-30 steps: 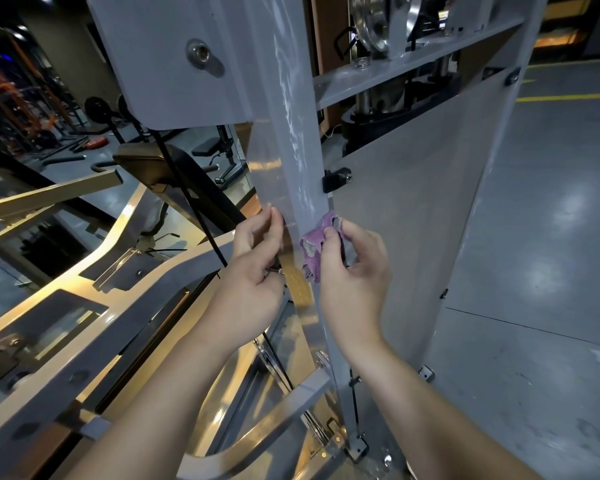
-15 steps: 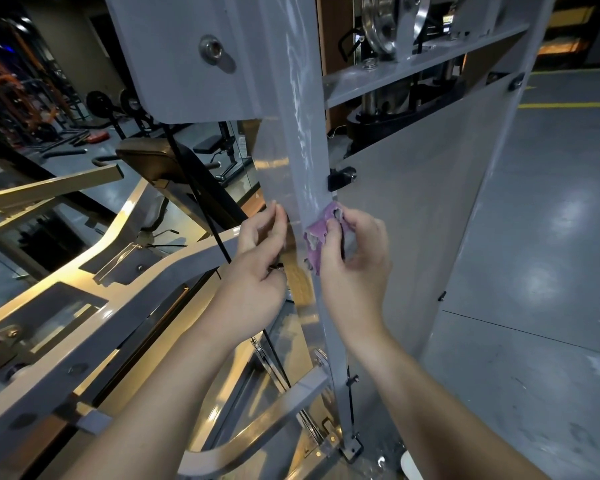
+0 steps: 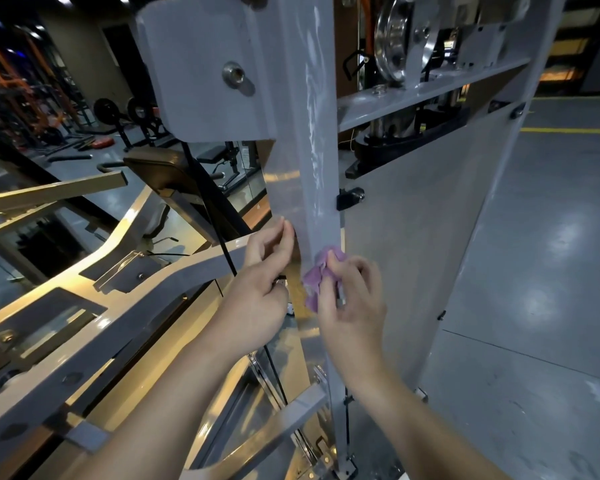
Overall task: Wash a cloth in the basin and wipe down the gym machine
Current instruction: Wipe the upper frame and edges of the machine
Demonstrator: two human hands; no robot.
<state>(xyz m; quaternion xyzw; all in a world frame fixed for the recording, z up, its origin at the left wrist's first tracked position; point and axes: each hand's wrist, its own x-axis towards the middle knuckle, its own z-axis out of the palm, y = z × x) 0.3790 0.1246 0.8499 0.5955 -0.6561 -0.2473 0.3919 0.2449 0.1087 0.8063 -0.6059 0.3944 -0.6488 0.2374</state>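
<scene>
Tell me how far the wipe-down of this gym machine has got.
Done, it seems: the cloth is already at the machine, and no basin is in view. In hand: the right hand presses the bunched purple cloth against the grey upright post, while the left hand touches the post's left edge. Left: pale streaks show higher up the post, and the frame arms look untouched.
</scene>
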